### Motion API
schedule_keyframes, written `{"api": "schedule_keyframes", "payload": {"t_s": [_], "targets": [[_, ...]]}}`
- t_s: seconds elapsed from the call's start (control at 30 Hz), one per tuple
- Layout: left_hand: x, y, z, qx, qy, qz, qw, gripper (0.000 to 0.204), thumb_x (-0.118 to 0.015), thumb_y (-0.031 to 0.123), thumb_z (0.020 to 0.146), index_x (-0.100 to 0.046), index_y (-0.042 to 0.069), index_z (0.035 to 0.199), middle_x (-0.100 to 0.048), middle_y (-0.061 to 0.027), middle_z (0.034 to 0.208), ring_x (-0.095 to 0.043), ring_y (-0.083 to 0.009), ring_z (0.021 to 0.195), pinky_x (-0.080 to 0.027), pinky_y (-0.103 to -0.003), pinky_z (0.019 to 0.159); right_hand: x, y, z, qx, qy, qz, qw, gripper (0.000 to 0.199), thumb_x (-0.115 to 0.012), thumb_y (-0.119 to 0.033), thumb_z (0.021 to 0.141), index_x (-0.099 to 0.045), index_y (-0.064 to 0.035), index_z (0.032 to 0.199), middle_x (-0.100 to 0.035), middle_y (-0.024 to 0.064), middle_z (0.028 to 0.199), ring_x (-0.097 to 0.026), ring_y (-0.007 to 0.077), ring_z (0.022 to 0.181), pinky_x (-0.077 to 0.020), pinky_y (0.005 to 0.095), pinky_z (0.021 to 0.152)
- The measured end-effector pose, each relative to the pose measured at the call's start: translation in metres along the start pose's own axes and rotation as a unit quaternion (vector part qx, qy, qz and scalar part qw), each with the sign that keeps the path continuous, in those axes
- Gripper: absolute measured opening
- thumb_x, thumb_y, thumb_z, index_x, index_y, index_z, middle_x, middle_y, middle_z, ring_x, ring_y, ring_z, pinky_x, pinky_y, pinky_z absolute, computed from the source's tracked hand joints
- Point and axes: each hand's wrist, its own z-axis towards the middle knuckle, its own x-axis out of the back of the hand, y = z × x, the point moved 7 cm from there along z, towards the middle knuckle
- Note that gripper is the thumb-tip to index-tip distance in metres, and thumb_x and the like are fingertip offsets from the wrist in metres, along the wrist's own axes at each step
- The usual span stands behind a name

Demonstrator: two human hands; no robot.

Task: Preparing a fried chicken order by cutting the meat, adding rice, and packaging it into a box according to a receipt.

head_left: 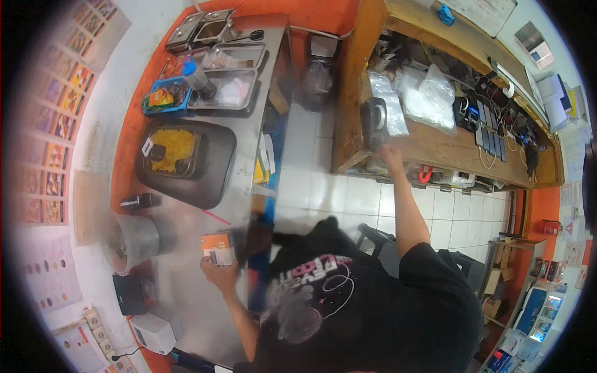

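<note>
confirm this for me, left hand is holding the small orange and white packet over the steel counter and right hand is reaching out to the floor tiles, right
Not quite. In the head view, the right hand reaches to the wooden counter, not the floor tiles. The left hand does hold the orange and white packet over the steel counter.

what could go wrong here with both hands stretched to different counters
The left hand grips an orange and white card packet on the steel counter while the right hand stretches across the aisle to the wooden shelf. With the reach this wide, the right hand might knock the plastic bags or tangled cables, and the packet might slip.
</note>
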Motion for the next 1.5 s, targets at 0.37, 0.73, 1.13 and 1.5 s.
{"api": "schedule_keyframes", "payload": {"t_s": [0.37,0.73,1.13,1.5], "targets": [[-0.034,0.279,-0.033,-0.228,-0.113,-0.132,0.958,0.08,-0.083,0.025,0.05,-0.049,0.002,0.119,-0.052,-0.0192,0.122,-0.048,-0.0396,0.116,-0.037,-0.048,0.1,0.001,-0.047,0.008,0.111,-0.16,-0.525,0.829,0.022,-0.064,-0.016,0.086,-0.069,0.0049,0.087,-0.067,0.0261,0.086,-0.065,0.0402,0.078,-0.0493,0.045,0.066],[-0.064,0.533,-0.088,-0.511,-0.225,-0.134,0.819,0.079,-0.084,0.021,0.052,-0.044,0.003,0.118,-0.046,-0.0169,0.131,-0.042,-0.0368,0.122,-0.029,-0.049,0.102,-0.051,-0.308,-0.092,0.303,-0.323,-0.413,0.796,0.018,-0.058,-0.013,0.09,-0.066,0.0006,0.097,-0.057,0.0182,0.101,-0.058,0.0347,0.098,-0.0475,0.0424,0.085],[-0.177,0.692,-0.166,-0.571,-0.4,-0.225,0.68,0.084,-0.086,0.021,0.048,-0.045,0.004,0.119,-0.046,-0.0166,0.127,-0.042,-0.035,0.123,-0.028,-0.05,0.1,0.131,-0.284,0.018,0.02,-0.108,-0.524,0.845,0.038,-0.084,-0.03,0.07,-0.063,0.002,0.072,-0.061,0.0163,0.075,-0.062,0.0337,0.069,-0.047,0.0418,0.062],[-0.233,0.798,-0.244,-0.593,-0.474,-0.215,0.614,0.076,-0.081,0.024,0.052,-0.046,0.003,0.117,-0.047,-0.0167,0.125,-0.046,-0.0363,0.117,-0.033,-0.051,0.099,0.3,-0.219,0.064,-0.135,-0.085,-0.289,0.944,0.039,-0.084,-0.03,0.077,-0.055,-0.0047,0.072,-0.049,-0.0009,0.067,-0.042,0.0104,0.063,-0.0359,0.029,0.056]]}}
